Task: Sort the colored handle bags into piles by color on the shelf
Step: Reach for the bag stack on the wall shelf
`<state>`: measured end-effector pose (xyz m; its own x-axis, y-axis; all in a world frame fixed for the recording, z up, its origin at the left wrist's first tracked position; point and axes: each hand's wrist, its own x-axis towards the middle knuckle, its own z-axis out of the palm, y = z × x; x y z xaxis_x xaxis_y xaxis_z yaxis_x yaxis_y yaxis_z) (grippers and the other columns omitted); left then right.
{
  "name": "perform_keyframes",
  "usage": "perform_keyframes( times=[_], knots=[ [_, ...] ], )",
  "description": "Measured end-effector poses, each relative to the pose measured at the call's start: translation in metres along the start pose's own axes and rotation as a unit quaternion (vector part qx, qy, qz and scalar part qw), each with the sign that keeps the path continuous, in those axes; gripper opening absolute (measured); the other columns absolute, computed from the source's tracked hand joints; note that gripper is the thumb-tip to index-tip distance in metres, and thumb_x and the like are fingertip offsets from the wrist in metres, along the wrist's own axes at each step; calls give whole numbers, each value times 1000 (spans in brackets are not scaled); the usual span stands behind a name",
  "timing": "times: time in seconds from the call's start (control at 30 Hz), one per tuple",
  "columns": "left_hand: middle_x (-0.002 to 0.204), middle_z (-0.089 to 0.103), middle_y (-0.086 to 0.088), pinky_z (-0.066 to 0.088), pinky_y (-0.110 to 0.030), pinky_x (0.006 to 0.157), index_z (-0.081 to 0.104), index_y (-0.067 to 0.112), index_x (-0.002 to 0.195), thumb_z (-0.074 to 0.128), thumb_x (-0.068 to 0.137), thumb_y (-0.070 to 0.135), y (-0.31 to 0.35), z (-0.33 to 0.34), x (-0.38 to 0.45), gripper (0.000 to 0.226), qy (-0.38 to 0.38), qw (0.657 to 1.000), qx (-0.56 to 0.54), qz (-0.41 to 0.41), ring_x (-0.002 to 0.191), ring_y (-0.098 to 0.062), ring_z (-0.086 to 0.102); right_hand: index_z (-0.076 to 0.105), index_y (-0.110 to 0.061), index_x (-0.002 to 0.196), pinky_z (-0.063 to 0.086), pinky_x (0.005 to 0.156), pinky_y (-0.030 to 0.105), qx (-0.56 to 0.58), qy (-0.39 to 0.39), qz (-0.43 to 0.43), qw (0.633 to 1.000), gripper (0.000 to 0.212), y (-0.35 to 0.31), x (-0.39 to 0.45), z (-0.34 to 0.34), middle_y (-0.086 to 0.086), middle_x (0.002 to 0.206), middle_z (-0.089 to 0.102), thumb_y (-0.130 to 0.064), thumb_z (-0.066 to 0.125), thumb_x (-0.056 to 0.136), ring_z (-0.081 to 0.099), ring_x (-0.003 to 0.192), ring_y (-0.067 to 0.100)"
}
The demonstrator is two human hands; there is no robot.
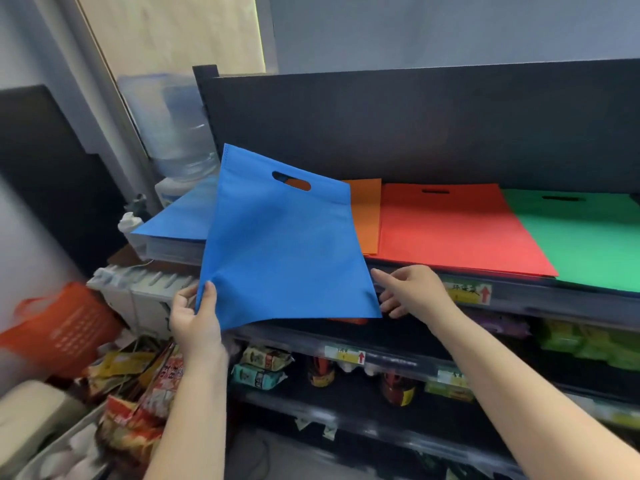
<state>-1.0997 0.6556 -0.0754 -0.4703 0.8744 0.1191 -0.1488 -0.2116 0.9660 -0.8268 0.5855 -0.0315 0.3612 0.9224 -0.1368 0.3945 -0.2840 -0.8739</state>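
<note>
1. Left hand (194, 318) pinching the lower left corner of a blue handle bag (280, 244), thumb on the front face, other fingers behind the fabric.
2. Right hand (412, 291) at the bag's lower right corner, fingers mostly straight and spread, fingertips hidden behind the fabric edge; cannot tell whether gripping or only touching.
3. Blue handle bag held up tilted before the shelf (519, 297), cut-out handle at the top, lower edge hanging past the shelf's front lip.
4. Second blue bag (180, 216) lying flat at the shelf's left end, partly hidden by the held one.
5. Orange bag (369, 216) flat on the shelf just right of the held bag, also glimpsed through the cut-out handle.
6. Red bag (450, 230) flat beside the orange one, overlapping its right edge.
7. Green bag (588, 237) flat at the right, red bag's corner lying over it.
8. Yellow price labels (469, 293) with red arrows on the shelf fronts.
9. Packaged snacks (263, 367) and jars (398, 388) on the lower shelves.
10. Water bottle (180, 133) standing at the left, beyond the shelf end.
11. Orange carrier bag (65, 327) low at far left, blurred.
</note>
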Motion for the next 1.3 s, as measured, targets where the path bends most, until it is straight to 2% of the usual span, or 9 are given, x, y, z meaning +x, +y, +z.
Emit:
perform_keyframes(
  times=[0.1,0.2,0.37,0.53,0.73,0.87,1.1,1.17,1.3],
  knots=[
    [89,61,7,48,-28,71,53,29,81,58,94,23,-3,-10,7,15,-1,1000,4,-4,81,-8,60,67,-4,100,54,55,26,92,-31,36,995,31,-3,-1,25,12,86,70,-32,67,88,65,62,17],
    [85,62,9,48,-26,65,54,30,80,60,93,26,-5,-21,23,14,-2,1000,9,7,76,-5,61,68,-13,86,55,65,33,111,8,-14,994,3,-17,3,47,6,94,70,-16,68,87,66,83,18],
    [83,61,12,45,-19,59,53,34,79,60,92,31,2,-34,85,15,-21,998,29,56,74,-1,59,63,-26,72,42,53,18,75,71,-90,991,20,-55,19,87,-11,79,67,-12,65,86,63,76,4],
    [79,61,11,41,-5,54,54,21,86,63,90,26,17,-39,173,11,-78,980,99,155,68,9,58,62,-20,74,47,58,27,38,119,-130,984,16,-105,53,132,-3,77,68,-10,64,86,63,74,13],
    [80,62,-3,42,-22,60,55,12,87,64,89,18,32,-33,275,11,-145,939,204,235,71,-13,58,61,-16,80,48,67,32,-54,172,-134,974,8,-146,109,183,-2,74,60,-15,68,85,59,77,19],
    [91,65,-11,45,-30,73,61,5,94,64,89,14,30,-19,318,11,-201,914,269,228,87,-21,59,62,-13,84,39,66,27,-125,187,-115,967,7,-156,139,204,-1,77,57,-18,68,86,54,79,18],
    [115,60,-15,43,-35,87,58,5,117,64,89,25,10,-5,350,35,-274,815,489,147,108,-30,54,66,2,102,48,78,36,-263,170,-47,948,32,-156,164,217,15,101,66,-25,69,86,59,96,30],
    [121,54,-14,43,-40,93,55,9,122,63,88,32,10,-2,349,42,-271,783,541,146,114,-32,49,64,1,109,49,82,38,-278,178,-34,943,41,-157,164,213,16,108,65,-33,67,87,59,101,31],
    [127,50,-12,39,-42,95,53,13,126,58,90,33,17,17,332,41,-304,761,541,191,118,-31,44,58,-16,122,41,72,28,-296,201,-55,932,42,-160,156,189,1,117,62,-44,57,90,56,107,22]
  ],
)
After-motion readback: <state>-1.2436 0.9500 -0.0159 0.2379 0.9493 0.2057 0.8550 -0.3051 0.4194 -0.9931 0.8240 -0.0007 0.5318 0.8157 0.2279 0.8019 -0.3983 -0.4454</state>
